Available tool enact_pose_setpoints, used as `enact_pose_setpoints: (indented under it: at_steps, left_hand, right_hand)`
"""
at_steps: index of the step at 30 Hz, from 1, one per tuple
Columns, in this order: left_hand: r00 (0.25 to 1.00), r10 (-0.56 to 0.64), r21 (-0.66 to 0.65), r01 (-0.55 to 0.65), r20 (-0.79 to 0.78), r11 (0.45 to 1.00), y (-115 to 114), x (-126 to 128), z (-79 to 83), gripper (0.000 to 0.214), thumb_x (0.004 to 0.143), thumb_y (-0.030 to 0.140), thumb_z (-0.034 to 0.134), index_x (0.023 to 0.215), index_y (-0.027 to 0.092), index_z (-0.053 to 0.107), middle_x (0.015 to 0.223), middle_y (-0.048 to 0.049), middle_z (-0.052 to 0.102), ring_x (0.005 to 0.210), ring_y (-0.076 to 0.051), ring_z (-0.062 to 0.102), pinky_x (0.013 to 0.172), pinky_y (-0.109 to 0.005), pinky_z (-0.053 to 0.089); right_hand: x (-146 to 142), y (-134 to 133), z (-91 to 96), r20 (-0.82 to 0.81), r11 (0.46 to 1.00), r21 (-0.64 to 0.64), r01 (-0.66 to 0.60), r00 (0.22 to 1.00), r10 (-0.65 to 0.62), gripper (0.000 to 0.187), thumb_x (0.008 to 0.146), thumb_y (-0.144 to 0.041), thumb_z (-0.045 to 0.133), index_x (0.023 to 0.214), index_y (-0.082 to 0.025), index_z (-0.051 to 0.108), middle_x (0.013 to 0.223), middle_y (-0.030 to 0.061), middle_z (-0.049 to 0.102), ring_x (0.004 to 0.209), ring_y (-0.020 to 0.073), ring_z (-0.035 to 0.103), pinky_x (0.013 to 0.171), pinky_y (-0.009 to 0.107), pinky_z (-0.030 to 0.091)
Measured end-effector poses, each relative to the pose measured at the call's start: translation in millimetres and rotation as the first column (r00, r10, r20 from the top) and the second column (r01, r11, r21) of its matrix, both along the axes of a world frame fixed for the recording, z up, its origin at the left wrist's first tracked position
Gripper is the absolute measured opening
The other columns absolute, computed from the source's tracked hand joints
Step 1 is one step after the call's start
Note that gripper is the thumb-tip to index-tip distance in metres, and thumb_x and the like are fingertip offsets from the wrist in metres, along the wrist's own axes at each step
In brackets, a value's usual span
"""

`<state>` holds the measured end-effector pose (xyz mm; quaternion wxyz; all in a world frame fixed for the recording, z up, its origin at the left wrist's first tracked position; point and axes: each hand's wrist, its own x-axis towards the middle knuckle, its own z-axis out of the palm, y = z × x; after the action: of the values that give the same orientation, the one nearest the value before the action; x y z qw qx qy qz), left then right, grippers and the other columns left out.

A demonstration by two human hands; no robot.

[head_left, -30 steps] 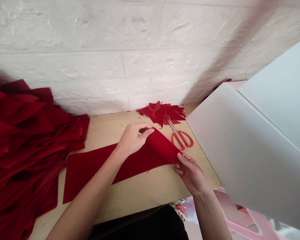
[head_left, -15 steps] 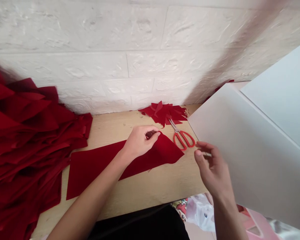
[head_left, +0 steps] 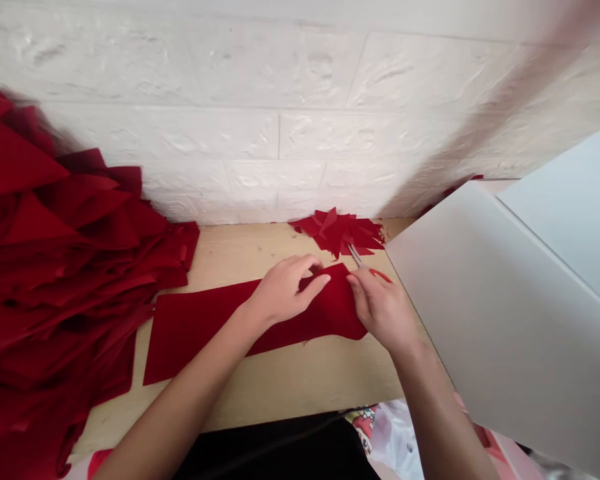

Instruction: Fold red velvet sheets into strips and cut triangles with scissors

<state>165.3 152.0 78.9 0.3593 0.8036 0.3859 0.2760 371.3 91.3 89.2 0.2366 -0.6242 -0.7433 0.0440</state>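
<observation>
A long strip of red cloth [head_left: 195, 327] lies across the wooden table, its right end slightly raised. My left hand [head_left: 290, 290] rests over the strip near that end, fingers curved and thumb apart from them. At the right edge of the cloth, my right hand [head_left: 383, 307] pinches the fabric between thumb and fingers. Partly covered by that hand are scissors with orange-red handles [head_left: 381, 275]; their blades point toward a small heap of red scraps [head_left: 337, 230] by the wall.
A tall pile of red cloth pieces [head_left: 80, 267] fills the left side of the wooden table [head_left: 300, 387]. White textured brick wall [head_left: 230, 133] rises behind. A large white panel [head_left: 505, 300] bounds the right side. Below the table edge sits a printed bag [head_left: 393, 433].
My right hand has moved left from beside the scissors and taken hold of the cloth's right edge. My left hand has loosened its pinch on the cloth. The view has shifted slightly.
</observation>
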Motion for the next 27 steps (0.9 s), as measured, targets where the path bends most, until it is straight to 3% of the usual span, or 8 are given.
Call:
enact_pose_setpoints:
  at_steps: [3,6,8,14,21,27]
  left_hand:
    - [0.957,0.105,0.166,-0.062,-0.269,0.984,-0.5,-31.1,-29.6,0.034,0.097,0.045,0.053,0.113,0.017,0.064,0.119,-0.0142,0.069,0.114,-0.032,0.062,0.103,-0.051,0.047]
    - [0.886,0.24,0.279,-0.133,-0.396,0.951,-9.5,-73.5,-52.2,0.035,0.097,0.041,0.051,0.118,0.016,0.064,0.13,-0.0175,0.064,0.125,-0.035,0.055,0.107,-0.053,0.045]
    - [0.842,0.322,0.342,-0.177,-0.433,0.923,-21.3,-103.0,-58.6,0.037,0.099,0.041,0.048,0.121,0.016,0.063,0.133,-0.018,0.062,0.127,-0.035,0.053,0.107,-0.053,0.045]
    - [0.661,0.535,0.502,-0.267,-0.526,0.823,-53.5,-168.5,-57.8,0.033,0.101,0.039,0.043,0.116,0.019,0.066,0.119,-0.0144,0.067,0.108,-0.034,0.059,0.09,-0.047,0.049]
    - [0.652,0.563,0.539,-0.27,-0.508,0.798,-55.0,-193.5,-59.6,0.03,0.102,0.037,0.043,0.111,0.023,0.067,0.11,-0.0108,0.068,0.1,-0.028,0.062,0.087,-0.04,0.049]
    - [0.645,0.563,0.615,-0.179,-0.516,0.768,-67.0,-214.9,-62.5,0.036,0.104,0.037,0.038,0.114,0.016,0.066,0.114,-0.0138,0.067,0.099,-0.029,0.061,0.093,-0.041,0.049]
  right_hand:
    - [12.9,-0.7,-0.8,-0.06,0.987,-0.038,0.156,0.986,-0.158,0.048,0.104,-0.052,0.028,0.077,-0.023,0.055,0.055,0.0011,0.053,0.047,0.0153,0.045,0.054,0.028,0.033]
    - [31.6,-2.7,-4.5,-0.07,0.954,-0.096,0.283,0.954,-0.29,0.05,0.102,-0.058,0.029,0.072,-0.024,0.05,0.053,0.0014,0.053,0.045,0.0156,0.042,0.052,0.029,0.032]
    - [42.3,-5.7,-9.7,-0.06,0.935,-0.154,0.321,0.941,-0.333,0.048,0.101,-0.057,0.03,0.069,-0.025,0.046,0.052,0.0017,0.053,0.044,0.0157,0.042,0.051,0.029,0.032]
    - [57.7,-16.6,-37.2,-0.032,0.906,-0.243,0.348,0.93,-0.366,0.038,0.098,-0.047,0.035,0.071,-0.025,0.051,0.053,0.0028,0.055,0.046,0.0186,0.047,0.051,0.03,0.032]
    - [49.9,-25.0,-73.3,0.121,0.923,-0.101,0.371,0.925,-0.359,0.033,0.097,-0.038,0.04,0.086,-0.022,0.067,0.052,0.003,0.053,0.039,0.017,0.039,0.047,0.031,0.026]
    - [17.1,-36.2,-72.9,0.328,0.872,-0.163,0.461,0.859,-0.392,0.036,0.101,-0.033,0.037,0.093,-0.019,0.069,0.054,0.0031,0.054,0.039,0.015,0.038,0.046,0.029,0.024]
